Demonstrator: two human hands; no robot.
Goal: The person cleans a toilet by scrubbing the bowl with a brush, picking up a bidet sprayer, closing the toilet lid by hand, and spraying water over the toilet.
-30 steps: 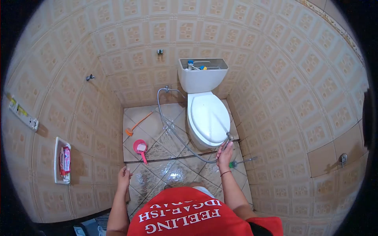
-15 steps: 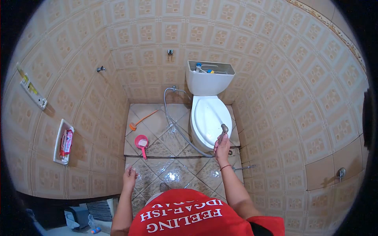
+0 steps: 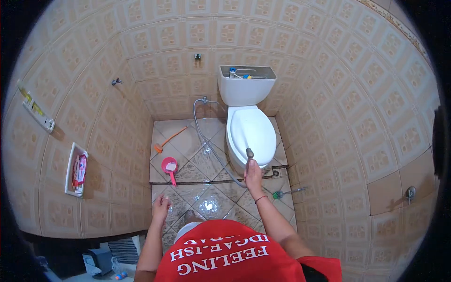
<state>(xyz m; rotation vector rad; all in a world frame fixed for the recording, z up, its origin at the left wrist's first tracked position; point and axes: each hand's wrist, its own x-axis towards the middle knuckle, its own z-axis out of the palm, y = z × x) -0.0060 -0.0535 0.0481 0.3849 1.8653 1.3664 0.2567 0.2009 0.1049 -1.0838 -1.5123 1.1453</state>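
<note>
My right hand (image 3: 253, 175) is closed around a bidet sprayer (image 3: 249, 154), its metal head pointing at the white toilet (image 3: 253, 136). The toilet lid is down, and a faint streak like water shows between the sprayer head and the lid. From my right hand, a grey hose (image 3: 211, 148) loops left to a valve (image 3: 205, 100) on the back wall. My left hand (image 3: 160, 209) hangs low over the wet floor on the left, fingers loosely curled and partly apart, with nothing visible in them. A pink dipper (image 3: 170, 166) lies on the tiles ahead of it.
An orange-handled brush (image 3: 170, 138) lies at the far left of the raised floor. A green brush (image 3: 278, 194) lies near the right wall. The cistern (image 3: 247, 91) has no lid. A wall tray (image 3: 70, 174) holds packets. A low step (image 3: 206, 183) crosses the wet floor.
My right hand has moved left with the sprayer, whose head has swung from the lid's right side toward its front left. The green brush head has come into sight. The view has shifted slightly.
</note>
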